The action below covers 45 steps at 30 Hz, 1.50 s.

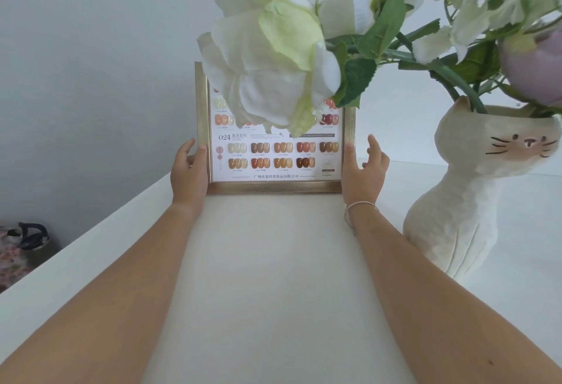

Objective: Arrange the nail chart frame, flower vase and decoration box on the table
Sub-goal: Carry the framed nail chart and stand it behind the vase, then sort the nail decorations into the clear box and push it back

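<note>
The rectangular nail chart frame with a brushed gold-toned border (275, 186) stands upright on the white desk (267, 277), its bottom edge resting on the surface near the far edge. The chart faces forward and shows rows of nail colour swatches in beige, orange, brown and red, with printed text. To its right, nearer the camera, stands the cream cat-shaped ceramic flower vase (462, 201), upright, holding white and lilac flowers (267, 58) whose blooms overlap the frame's upper part.
</note>
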Each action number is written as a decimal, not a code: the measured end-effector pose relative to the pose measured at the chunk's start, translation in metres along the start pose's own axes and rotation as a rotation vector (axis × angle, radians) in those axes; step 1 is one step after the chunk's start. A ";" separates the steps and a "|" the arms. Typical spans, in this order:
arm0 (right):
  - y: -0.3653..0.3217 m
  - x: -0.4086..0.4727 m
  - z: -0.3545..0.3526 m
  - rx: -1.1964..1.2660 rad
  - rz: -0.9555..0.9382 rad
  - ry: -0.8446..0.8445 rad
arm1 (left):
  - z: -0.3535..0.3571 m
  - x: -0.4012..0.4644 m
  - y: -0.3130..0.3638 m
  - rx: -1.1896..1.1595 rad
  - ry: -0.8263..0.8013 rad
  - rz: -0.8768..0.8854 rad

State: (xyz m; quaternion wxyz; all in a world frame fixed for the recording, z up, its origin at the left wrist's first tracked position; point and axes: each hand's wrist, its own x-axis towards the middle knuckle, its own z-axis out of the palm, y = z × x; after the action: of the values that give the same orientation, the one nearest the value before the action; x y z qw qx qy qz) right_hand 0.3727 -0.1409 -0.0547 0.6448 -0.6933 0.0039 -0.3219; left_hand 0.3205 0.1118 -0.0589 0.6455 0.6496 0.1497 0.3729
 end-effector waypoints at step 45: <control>-0.094 -0.183 -0.244 -0.173 -0.181 -0.440 | -0.031 -0.295 0.097 0.248 -0.371 0.026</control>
State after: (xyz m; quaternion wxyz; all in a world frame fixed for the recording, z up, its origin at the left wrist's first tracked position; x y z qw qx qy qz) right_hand 0.0789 -0.2654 -0.0608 0.5369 -0.7968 -0.1711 -0.2182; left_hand 0.0725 -0.0768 -0.0564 0.5721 0.7834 0.0646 0.2340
